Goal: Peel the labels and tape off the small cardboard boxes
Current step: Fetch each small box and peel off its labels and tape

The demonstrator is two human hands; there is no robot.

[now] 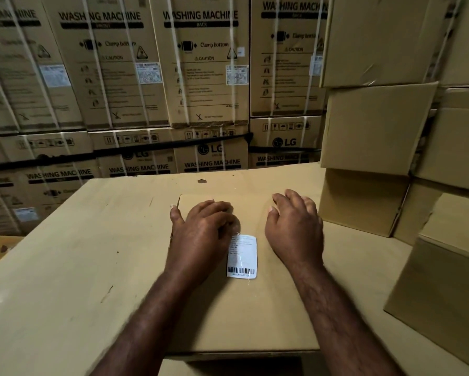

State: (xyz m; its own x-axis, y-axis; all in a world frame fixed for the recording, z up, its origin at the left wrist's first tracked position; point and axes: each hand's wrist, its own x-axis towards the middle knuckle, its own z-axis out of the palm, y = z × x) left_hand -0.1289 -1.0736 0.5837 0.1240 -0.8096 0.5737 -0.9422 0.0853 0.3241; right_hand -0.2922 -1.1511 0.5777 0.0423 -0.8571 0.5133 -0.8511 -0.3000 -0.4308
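Observation:
A small flat cardboard box (pixel 255 316) lies on a large cardboard surface in front of me. A white label (pixel 242 257) with a barcode, under clear tape, sticks to its top near the middle. My left hand (pixel 203 229) rests on the box's top left, its curled fingers at the label's upper edge and its thumb over the box's left side. My right hand (pixel 295 226) lies flat on the box to the right of the label, fingers spread, holding nothing. Whether the left fingers pinch the tape is hidden.
The box sits on a wide cardboard surface (pixel 78 253). Plain brown boxes (pixel 377 131) are stacked at the right, one leaning box (pixel 445 294) close to my right arm. Strapped washing machine cartons (pixel 200 77) form a wall behind.

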